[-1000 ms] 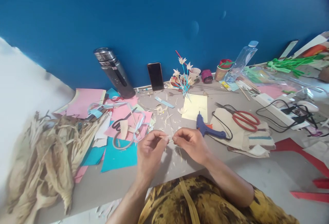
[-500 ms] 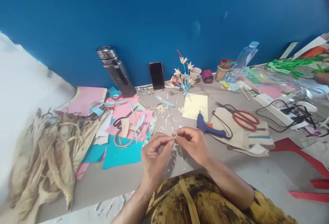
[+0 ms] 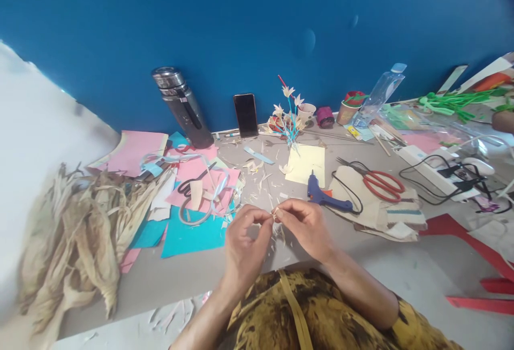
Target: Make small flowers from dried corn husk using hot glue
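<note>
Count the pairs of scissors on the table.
2. The red-handled scissors lie to the right, beyond the blue glue gun. The black-handled scissors lie to the left on the pink paper. More may be hidden under the paper scraps.

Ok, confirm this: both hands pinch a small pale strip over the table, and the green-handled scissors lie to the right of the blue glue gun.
Wrong colour: in the head view the scissors right of the glue gun have red handles. Both hands, left hand and right hand, do pinch the pale strip.

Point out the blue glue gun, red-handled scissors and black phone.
Blue glue gun (image 3: 321, 196): head view, on its body.
Red-handled scissors (image 3: 383, 184): head view, on a handle loop.
Black phone (image 3: 246, 114): head view, screen centre.
</note>
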`<action>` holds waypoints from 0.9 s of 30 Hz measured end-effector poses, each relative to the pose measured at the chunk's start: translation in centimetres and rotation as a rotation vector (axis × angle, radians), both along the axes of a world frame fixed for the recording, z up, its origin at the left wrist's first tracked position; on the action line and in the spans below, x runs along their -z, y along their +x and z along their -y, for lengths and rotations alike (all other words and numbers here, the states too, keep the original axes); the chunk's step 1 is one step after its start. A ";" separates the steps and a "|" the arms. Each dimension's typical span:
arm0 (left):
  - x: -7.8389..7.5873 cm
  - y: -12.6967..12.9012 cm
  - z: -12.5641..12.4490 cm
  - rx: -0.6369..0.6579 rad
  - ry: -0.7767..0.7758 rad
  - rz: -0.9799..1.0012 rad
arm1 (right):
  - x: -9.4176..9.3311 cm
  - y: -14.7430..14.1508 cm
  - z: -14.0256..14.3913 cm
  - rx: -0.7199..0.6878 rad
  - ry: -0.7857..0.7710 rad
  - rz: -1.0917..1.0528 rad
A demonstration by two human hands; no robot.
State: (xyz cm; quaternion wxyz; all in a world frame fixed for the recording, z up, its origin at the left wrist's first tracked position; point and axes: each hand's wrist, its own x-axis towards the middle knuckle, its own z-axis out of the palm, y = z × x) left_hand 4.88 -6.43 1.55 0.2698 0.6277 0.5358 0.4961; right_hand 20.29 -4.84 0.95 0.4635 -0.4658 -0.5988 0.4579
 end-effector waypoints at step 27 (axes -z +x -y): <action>1.4 0.5 0.2 -0.044 0.302 -0.207 | 0.1 -0.4 1.2 0.074 0.470 0.527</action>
